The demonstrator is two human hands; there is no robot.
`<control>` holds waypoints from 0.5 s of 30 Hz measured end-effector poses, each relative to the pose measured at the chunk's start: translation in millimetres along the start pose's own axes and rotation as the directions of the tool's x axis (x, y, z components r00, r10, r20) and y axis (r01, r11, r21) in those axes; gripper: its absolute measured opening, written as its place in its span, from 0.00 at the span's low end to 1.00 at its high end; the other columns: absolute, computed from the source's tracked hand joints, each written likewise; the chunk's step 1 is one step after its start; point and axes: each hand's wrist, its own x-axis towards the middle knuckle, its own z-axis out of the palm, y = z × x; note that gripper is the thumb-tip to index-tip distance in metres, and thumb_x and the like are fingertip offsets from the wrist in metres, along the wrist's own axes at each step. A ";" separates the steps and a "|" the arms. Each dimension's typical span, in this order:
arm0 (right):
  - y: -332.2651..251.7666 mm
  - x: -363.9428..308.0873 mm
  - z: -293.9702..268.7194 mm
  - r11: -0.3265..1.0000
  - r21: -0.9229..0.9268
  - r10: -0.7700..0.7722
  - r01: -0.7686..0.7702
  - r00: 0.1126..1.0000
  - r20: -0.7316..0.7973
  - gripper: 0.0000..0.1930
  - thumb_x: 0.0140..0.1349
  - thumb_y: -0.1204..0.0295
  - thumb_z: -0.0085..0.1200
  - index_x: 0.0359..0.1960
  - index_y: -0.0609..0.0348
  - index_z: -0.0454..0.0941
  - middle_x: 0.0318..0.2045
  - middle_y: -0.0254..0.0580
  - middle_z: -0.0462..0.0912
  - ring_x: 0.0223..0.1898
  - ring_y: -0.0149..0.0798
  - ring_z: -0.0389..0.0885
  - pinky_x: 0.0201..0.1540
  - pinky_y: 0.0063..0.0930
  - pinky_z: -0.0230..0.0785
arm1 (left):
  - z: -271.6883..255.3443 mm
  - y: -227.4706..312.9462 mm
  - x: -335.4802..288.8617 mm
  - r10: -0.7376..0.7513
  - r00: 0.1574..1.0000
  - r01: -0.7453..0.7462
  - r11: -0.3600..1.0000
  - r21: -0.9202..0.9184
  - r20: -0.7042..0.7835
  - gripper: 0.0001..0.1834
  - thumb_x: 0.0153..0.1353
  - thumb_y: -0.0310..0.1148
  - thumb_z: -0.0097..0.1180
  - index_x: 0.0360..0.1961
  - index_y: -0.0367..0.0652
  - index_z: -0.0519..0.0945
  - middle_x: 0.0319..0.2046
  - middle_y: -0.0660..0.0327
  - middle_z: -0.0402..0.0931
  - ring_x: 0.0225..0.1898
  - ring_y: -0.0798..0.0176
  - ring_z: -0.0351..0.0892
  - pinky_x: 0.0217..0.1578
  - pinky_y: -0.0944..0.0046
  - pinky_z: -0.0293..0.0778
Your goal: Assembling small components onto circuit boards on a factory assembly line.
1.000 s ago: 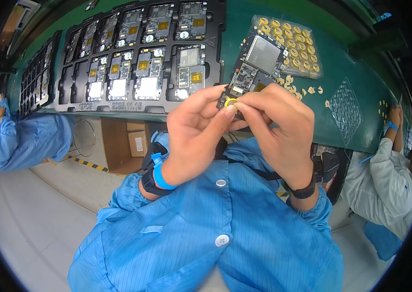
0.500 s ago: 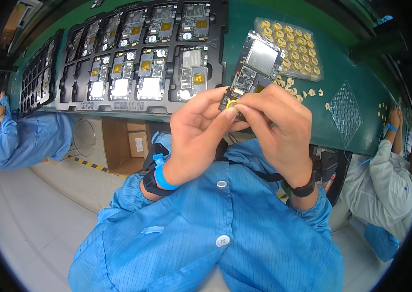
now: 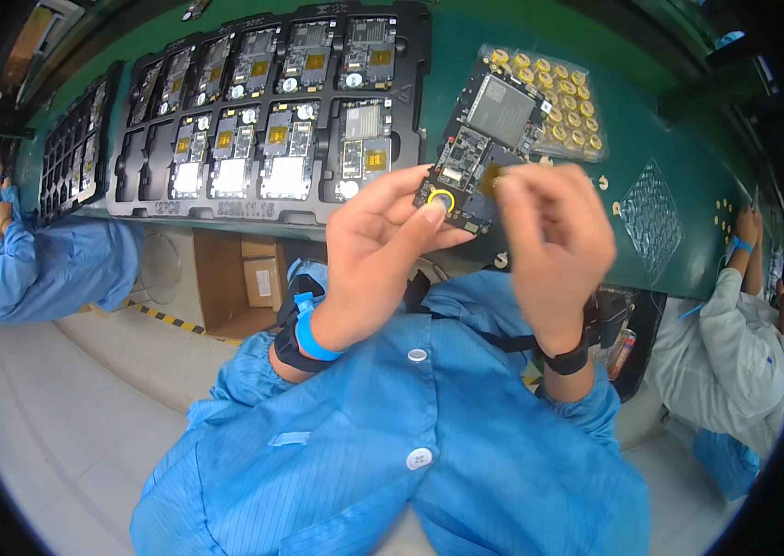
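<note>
My left hand grips the lower left edge of a dark circuit board, tilted above the green table. The board carries a silver metal shield and a square of amber tape. Near its lower corner sits a round part with a yellow rim, and my left thumb lies against its edge. My right hand hovers at the board's right side, fingers curled and blurred by motion. Whether anything is pinched in its fingertips does not show.
A black tray of similar boards lies at the left, with another tray beyond it. Behind the held board is a clear tray of yellow-rimmed round parts. A clear blister sheet lies right; people sit at both sides.
My right hand has come off the yellow-rimmed part and moved right, uncovering it. My left hand still grips the board, whose lower end now shows more.
</note>
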 end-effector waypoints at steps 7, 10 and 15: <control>13.8 -2.2 -12.3 0.716 0.520 0.404 -0.466 0.884 0.236 0.07 0.72 0.75 0.62 0.45 0.68 0.84 0.31 0.33 0.84 0.29 0.20 0.76 0.31 0.17 0.70 | 10.3 -4.2 6.9 -0.112 0.993 0.114 0.991 -0.076 0.033 0.21 0.76 0.23 0.52 0.66 0.25 0.71 0.57 0.46 0.82 0.55 0.53 0.87 0.57 0.54 0.86; 13.2 10.2 -14.8 0.754 0.458 0.391 -0.470 0.882 0.262 0.06 0.72 0.74 0.63 0.41 0.67 0.84 0.29 0.32 0.83 0.27 0.20 0.76 0.30 0.17 0.68 | 11.4 -2.5 11.5 -0.122 0.992 0.121 0.992 -0.031 -0.014 0.21 0.76 0.24 0.53 0.66 0.26 0.71 0.56 0.46 0.83 0.54 0.55 0.87 0.56 0.56 0.87; 16.9 19.1 -16.4 0.746 0.440 0.395 -0.500 0.864 0.312 0.07 0.71 0.74 0.63 0.36 0.65 0.83 0.26 0.29 0.81 0.25 0.20 0.75 0.29 0.17 0.66 | 14.2 -0.1 17.4 -0.126 0.992 0.125 0.992 -0.024 -0.032 0.21 0.75 0.22 0.54 0.66 0.26 0.72 0.55 0.47 0.83 0.53 0.57 0.88 0.54 0.57 0.88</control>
